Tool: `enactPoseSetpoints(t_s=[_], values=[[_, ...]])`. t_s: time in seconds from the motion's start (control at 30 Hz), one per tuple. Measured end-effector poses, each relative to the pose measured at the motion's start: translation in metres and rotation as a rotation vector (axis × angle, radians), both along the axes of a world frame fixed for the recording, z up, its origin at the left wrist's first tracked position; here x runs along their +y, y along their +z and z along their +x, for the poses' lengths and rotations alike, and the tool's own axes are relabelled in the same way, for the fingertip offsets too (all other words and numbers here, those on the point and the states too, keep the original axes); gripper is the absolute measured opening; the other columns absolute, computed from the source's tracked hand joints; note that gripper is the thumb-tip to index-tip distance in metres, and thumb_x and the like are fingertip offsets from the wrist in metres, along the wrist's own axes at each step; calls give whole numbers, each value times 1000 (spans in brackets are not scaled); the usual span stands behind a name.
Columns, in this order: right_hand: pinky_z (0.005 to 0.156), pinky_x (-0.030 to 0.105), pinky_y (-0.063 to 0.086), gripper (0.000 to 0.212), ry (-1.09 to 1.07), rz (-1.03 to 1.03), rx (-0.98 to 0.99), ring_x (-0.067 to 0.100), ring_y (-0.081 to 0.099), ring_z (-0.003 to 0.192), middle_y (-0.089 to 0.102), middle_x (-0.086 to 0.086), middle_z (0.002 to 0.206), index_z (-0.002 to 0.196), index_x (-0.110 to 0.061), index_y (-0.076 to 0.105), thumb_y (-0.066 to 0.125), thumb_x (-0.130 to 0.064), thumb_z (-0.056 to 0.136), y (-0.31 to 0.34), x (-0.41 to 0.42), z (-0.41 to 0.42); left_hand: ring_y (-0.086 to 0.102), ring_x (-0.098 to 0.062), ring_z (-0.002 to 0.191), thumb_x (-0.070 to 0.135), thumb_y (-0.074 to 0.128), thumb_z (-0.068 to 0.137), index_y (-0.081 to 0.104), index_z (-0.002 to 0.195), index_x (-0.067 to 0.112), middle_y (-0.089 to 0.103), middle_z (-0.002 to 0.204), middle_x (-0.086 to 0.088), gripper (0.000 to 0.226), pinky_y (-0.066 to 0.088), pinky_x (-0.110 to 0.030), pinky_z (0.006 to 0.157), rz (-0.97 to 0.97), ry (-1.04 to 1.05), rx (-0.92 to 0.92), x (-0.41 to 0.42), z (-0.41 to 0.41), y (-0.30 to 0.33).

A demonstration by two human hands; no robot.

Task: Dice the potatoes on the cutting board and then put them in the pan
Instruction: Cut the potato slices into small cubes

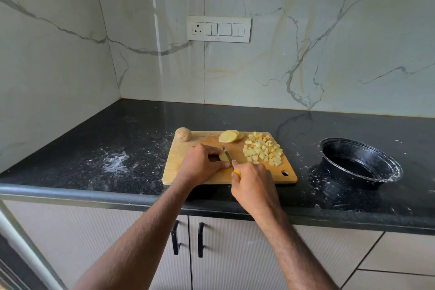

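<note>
Fingers [213,152] of your left hand [200,163] curl over a potato piece [223,157] mid-board, mostly hiding it. Your right hand [253,183] wraps the knife [227,156], only a sliver of yellow handle showing, blade on the piece. Diced cubes [262,149] lie center-right on the cutting board [188,172], the black pan [360,162] far right.

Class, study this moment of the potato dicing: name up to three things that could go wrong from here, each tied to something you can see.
1. The left hand holds the potato piece right beside the knife blade; a slip could nick fingers.
2. The whole potato sits on the cutting board corner and might roll off.
3. The pan stands apart, so diced potato may spill in transfer.
</note>
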State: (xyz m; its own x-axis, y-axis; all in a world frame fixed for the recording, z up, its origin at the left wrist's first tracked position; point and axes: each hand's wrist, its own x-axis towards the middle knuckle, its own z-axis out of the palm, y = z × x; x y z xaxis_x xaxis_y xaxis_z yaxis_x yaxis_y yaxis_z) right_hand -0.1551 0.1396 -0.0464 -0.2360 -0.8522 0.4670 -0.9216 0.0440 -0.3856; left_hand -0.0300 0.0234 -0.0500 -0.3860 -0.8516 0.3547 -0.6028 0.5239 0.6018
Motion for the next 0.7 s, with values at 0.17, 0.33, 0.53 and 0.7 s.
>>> enactPoseSetpoints(t_s=[0.17, 0.33, 0.53, 0.7], values=[[66, 28, 58, 31, 8, 22, 46, 17, 68, 79, 73, 0, 97, 128, -19, 67, 58, -22, 98, -1, -3, 2, 66, -11, 104, 47, 86, 73, 75, 117, 20, 73, 117, 7, 54, 53, -34, 95, 28, -13, 3, -6, -2, -3], [63, 27, 57, 25, 41, 33, 40, 13, 63, 73, 73, 0, 95, 120, -15, 71, 60, -20, 99, 3, -7, -2, 62, -10, 106, 43, 88, 71, 76, 114, 16, 68, 122, 5, 53, 51, -33, 97, 74, -21, 8, -14, -5, -5], [64, 35, 57, 19, 25, 100, 34, 19, 63, 80, 69, 2, 95, 114, -14, 71, 62, -19, 98, 9, -21, -1, 63, -10, 97, 37, 88, 72, 79, 108, 17, 67, 113, 6, 43, 52, -29, 89, 75, -35, 7, -18, -5, -8], [60, 29, 47, 21, 40, 133, 46, 17, 60, 81, 68, 2, 98, 118, -14, 68, 59, -20, 100, 13, -19, 1, 63, -11, 100, 34, 87, 74, 79, 110, 17, 67, 115, 5, 40, 52, -32, 92, 78, -28, 1, -16, -5, -6]])
